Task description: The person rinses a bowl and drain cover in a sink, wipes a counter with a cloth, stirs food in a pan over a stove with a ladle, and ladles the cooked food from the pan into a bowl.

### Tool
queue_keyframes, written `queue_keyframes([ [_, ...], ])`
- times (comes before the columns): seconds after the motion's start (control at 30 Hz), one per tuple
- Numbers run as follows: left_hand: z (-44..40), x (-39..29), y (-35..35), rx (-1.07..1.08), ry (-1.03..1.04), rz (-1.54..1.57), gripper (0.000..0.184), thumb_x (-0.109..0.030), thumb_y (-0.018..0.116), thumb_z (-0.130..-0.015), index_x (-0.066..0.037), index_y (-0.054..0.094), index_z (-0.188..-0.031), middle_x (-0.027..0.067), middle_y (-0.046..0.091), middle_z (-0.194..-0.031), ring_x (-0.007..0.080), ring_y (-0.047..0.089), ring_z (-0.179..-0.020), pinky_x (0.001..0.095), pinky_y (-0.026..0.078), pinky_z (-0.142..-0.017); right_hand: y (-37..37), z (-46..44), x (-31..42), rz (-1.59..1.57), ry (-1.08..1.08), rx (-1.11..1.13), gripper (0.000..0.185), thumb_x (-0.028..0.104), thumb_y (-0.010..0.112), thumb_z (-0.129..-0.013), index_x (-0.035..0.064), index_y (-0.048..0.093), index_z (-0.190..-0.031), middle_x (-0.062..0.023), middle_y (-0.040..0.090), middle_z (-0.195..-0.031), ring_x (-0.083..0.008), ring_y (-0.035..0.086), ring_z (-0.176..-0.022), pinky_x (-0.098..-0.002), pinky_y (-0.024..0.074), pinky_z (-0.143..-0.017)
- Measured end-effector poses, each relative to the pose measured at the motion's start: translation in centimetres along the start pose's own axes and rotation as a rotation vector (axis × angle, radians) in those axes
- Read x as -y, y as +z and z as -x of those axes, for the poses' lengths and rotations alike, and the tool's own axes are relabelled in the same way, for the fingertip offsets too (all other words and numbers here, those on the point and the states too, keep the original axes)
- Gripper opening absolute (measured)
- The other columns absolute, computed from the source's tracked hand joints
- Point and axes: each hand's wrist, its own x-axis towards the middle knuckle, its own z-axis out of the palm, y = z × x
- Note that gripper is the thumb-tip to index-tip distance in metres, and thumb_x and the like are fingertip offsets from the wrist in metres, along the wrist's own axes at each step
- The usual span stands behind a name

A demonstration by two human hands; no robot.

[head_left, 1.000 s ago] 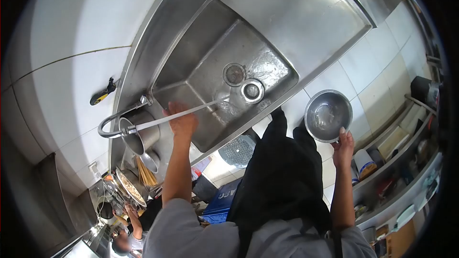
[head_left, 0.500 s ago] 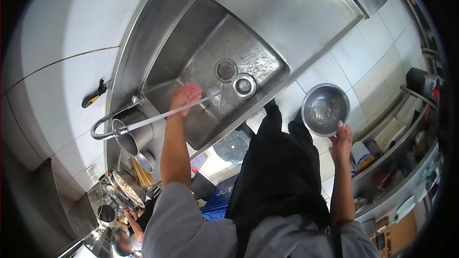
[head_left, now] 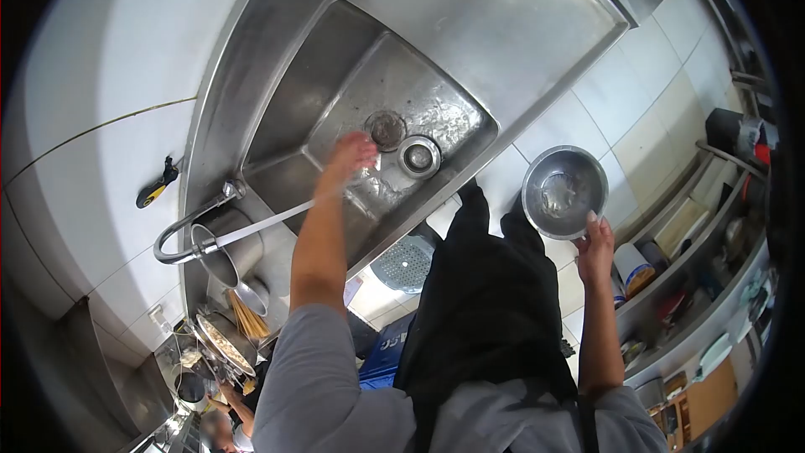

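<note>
My right hand [head_left: 596, 252] grips the rim of a round metal bowl [head_left: 541, 201], held out over the floor beside the sink. A little clear liquid seems to lie in the bowl. Over the steel sink [head_left: 293, 130], my left hand [head_left: 354, 155] reaches toward the round drain [head_left: 386, 131]; motion blurs its fingers. A stream of water [head_left: 264, 225] runs from the curved faucet [head_left: 172, 257] and meets my left forearm. Close to that hand, a small metal cup-like piece [head_left: 418, 157] sits beside the drain.
A metal pot [head_left: 243, 256] stands behind the faucet's mouth. Below the sink are a perforated grey stool or basin [head_left: 404, 265] and a blue crate [head_left: 387, 348]. Shelves [head_left: 683, 285] with containers line the right. Another person [head_left: 239, 411] works at lower left near pans.
My left hand has moved right and deeper into the sink, from the water stream toward the drain. My right hand still holds the bowl in nearly the same place.
</note>
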Motion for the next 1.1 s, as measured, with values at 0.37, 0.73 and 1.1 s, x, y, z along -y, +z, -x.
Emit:
queue_keyframes([
  [0.37, -2.3, 11.6, -3.3, 0.085, 0.433, -1.299, 0.036, -0.025, 0.072, -0.087, -0.001, 0.065, -0.113, 0.0199, 0.069, -0.1, 0.0273, 0.072, -0.075, 0.0408, 0.061, -0.06, 0.7, 0.3, 0.0, 0.003, 0.002, 0.002, 0.023, 0.029, 0.06, -0.103, 0.009, 0.066, -0.113, 0.0002, 0.071, -0.103, -0.0114, 0.068, -0.09, -0.0345, 0.0589, -0.081],
  [0.73, 0.1, -0.9, 5.3, -0.212, 0.773, -1.063, 0.032, -0.019, 0.067, -0.09, -0.003, 0.062, -0.117, 0.0225, 0.062, -0.117, 0.0424, 0.058, -0.111, 0.0492, 0.047, -0.095, 2.4, -0.3, 0.3, -0.004, 0.002, 0.04, 0.025, 0.031, 0.06, -0.103, 0.0091, 0.066, -0.114, 0.0, 0.071, -0.105, -0.0109, 0.068, -0.091, -0.0334, 0.0577, -0.081],
  [1.1, -5.6, 4.9, 6.6, -0.196, 0.643, -1.342, 0.031, -0.018, 0.062, -0.082, 0.003, 0.063, -0.104, 0.0267, 0.065, -0.109, 0.042, 0.062, -0.107, 0.0497, 0.051, -0.091, 1.5, 0.8, -0.3, 0.027, -0.001, 0.002, 0.022, 0.028, 0.059, -0.104, 0.0092, 0.066, -0.112, 0.0013, 0.071, -0.102, -0.0092, 0.067, -0.089, -0.0305, 0.0571, -0.077],
])
